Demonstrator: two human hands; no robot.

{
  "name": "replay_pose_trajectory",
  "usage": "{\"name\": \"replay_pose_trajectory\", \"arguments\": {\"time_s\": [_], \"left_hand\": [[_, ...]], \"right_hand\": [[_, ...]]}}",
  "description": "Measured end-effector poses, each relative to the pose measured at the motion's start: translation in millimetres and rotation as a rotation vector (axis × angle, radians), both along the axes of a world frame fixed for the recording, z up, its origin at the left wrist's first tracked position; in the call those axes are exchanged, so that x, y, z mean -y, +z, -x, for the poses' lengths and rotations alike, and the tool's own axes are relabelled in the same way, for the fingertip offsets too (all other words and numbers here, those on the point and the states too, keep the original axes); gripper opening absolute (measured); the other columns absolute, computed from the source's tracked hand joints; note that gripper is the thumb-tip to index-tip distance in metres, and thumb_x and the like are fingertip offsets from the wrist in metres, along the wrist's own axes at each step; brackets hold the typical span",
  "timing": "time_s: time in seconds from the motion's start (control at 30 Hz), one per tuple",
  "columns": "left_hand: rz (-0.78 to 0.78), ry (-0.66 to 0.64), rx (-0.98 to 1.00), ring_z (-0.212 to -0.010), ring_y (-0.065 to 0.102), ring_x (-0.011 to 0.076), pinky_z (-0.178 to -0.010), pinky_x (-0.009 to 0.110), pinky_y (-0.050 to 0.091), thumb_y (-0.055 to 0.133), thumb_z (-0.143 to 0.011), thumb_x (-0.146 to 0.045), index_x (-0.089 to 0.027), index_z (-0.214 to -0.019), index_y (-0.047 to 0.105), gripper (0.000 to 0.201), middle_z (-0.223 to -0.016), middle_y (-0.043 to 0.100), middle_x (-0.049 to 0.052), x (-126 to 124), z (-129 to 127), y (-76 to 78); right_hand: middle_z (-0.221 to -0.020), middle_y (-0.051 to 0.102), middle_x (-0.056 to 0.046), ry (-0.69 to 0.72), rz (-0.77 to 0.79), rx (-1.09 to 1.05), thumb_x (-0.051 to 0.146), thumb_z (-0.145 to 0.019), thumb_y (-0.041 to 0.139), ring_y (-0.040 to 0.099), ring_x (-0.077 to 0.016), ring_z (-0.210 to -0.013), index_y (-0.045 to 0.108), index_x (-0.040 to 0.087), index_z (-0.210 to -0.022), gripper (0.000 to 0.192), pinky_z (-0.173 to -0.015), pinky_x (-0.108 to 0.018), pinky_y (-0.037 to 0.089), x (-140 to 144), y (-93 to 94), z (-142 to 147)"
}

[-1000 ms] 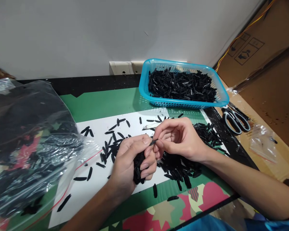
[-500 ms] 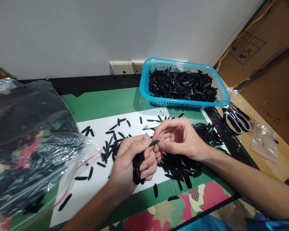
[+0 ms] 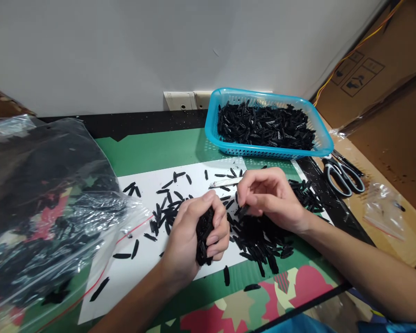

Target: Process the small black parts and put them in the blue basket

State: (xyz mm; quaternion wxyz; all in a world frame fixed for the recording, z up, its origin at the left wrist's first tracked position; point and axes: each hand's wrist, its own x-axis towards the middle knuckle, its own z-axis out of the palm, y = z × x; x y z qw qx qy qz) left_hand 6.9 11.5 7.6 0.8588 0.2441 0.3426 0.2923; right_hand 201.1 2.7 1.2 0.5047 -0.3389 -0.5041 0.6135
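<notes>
Your left hand (image 3: 194, 231), at lower centre of the frame, is curled closed around a bundle of black strips (image 3: 204, 233); the strip ends show between your fingers and palm. Your right hand (image 3: 268, 196), just to the right of it, is bent downward with the fingertips drawn together on the loose pile of black strips (image 3: 260, 236). You cannot tell from this view whether the fingertips have pinched a strip or only touch the pile.

The pile lies on a white sheet (image 3: 131, 273) spread over a green mat (image 3: 152, 150). More single strips are scattered across the sheet toward centre left.

A blue basket (image 3: 213, 125) filled with black strips stands in the upper right of the frame, near the wall. A pair of scissors (image 3: 345, 173) lies to the right of the basket. A clear plastic bag (image 3: 38, 208) with dark contents fills the left side of the frame.
</notes>
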Motion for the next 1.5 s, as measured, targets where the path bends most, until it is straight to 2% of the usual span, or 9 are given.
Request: {"name": "replay_pose_trajectory", "arguments": {"time_s": [0.2, 0.33, 0.43, 0.6, 0.77, 0.9, 1.03, 1.27, 1.5], "left_hand": [[0.038, -0.045, -0.024, -0.033, 0.033, 0.0073, -0.034, 0.018, 0.031, 0.05, -0.094, -0.075, -0.018, -0.062, 0.053, 0.065, -0.042, 0.037, -0.005, 2, -1, 0.3], [0.03, -0.016, -0.129, -0.032, 0.034, 0.0079, -0.033, 0.018, 0.03, 0.038, -0.094, -0.082, -0.019, -0.065, 0.054, 0.071, -0.042, 0.041, -0.004, 5, -5, 0.2], [-0.074, 0.076, -0.215, -0.033, 0.037, 0.0084, -0.033, 0.018, 0.031, 0.044, -0.096, -0.076, -0.019, -0.067, 0.054, 0.065, -0.044, 0.047, -0.002, 7, -8, -0.9], [-0.101, 0.144, -0.209, -0.03, 0.035, 0.0081, -0.028, 0.019, 0.03, 0.062, -0.094, -0.062, -0.02, -0.072, 0.055, 0.048, -0.046, 0.044, -0.007, 9, -10, -2.9], [-0.179, 0.16, -0.215, -0.034, 0.039, 0.0073, -0.031, 0.017, 0.032, 0.075, -0.087, -0.055, -0.018, -0.065, 0.056, 0.047, -0.046, 0.041, -0.007, 9, -11, -3.8], [-0.109, 0.111, -0.168, -0.031, 0.037, 0.0078, -0.03, 0.017, 0.031, 0.071, -0.088, -0.056, -0.018, -0.066, 0.058, 0.046, -0.043, 0.04, -0.007, 7, -9, -0.8], [0.035, 0.086, -0.16, -0.031, 0.032, 0.0064, -0.03, 0.015, 0.029, 0.07, -0.088, -0.057, -0.02, -0.07, 0.058, 0.044, -0.041, 0.038, -0.008, 5, -6, 3.0], [0.046, -0.008, -0.125, -0.032, 0.033, 0.0067, -0.033, 0.017, 0.029, 0.07, -0.09, -0.053, -0.017, -0.068, 0.06, 0.042, -0.04, 0.039, -0.007, 1, -2, 0.6], [0.021, 0.027, -0.07, -0.034, 0.031, 0.0066, -0.035, 0.018, 0.026, 0.064, -0.091, -0.047, -0.017, -0.066, 0.062, 0.04, -0.043, 0.038, -0.006, 0, 3, -0.4]], "right_hand": [[-0.058, 0.047, 0.005, -0.132, -0.229, 0.382, 0.021, -0.091, 0.072, 0.036, -0.0089, -0.052, 0.072, 0.017, -0.082, 0.01, -0.047, -0.024, 0.027, 4, 8.5, 0], [-0.072, 0.063, 0.0, -0.099, -0.542, 0.432, 0.019, -0.086, 0.081, 0.054, -0.0117, -0.063, 0.076, 0.014, -0.091, 0.008, -0.06, -0.027, 0.045, 9, 10.4, 13], [-0.081, 0.069, -0.006, -0.099, -0.696, 0.494, 0.02, -0.087, 0.083, 0.061, -0.0153, -0.074, 0.078, 0.012, -0.093, 0.012, -0.07, -0.03, 0.052, 13, 11.5, 20], [-0.089, 0.07, -0.009, -0.075, -0.691, 0.594, 0.019, -0.093, 0.078, 0.063, -0.0171, -0.084, 0.077, 0.01, -0.094, 0.009, -0.078, -0.03, 0.053, 16, 14.6, 22], [-0.082, 0.069, -0.01, -0.071, -0.916, 0.806, 0.016, -0.098, 0.064, 0.057, -0.018, -0.071, 0.075, 0.009, -0.095, 0.013, -0.061, -0.033, 0.045, 17, 12.9, 19], [-0.078, 0.068, -0.009, -0.109, -1.037, 0.867, 0.011, -0.097, 0.062, 0.056, -0.0166, -0.065, 0.074, 0.008, -0.099, 0.012, -0.056, -0.032, 0.042, 18, 6.5, 17], [-0.081, 0.07, -0.008, -0.17, -0.856, 0.738, 0.009, -0.095, 0.066, 0.061, -0.0148, -0.067, 0.071, 0.01, -0.103, 0.01, -0.059, -0.028, 0.047, 18, 6.0, 15], [-0.071, 0.067, 0.002, -0.168, -0.058, 0.208, 0.023, -0.095, 0.074, 0.058, -0.0076, -0.054, 0.071, 0.018, -0.091, 0.007, -0.049, -0.019, 0.048, 7, 16.3, 14], [-0.069, 0.069, 0.0, -0.076, 0.175, 0.082, 0.038, -0.088, 0.083, 0.067, -0.0128, -0.054, 0.074, 0.017, -0.091, 0.023, -0.043, -0.02, 0.053, 1, 11.2, 15]]}}
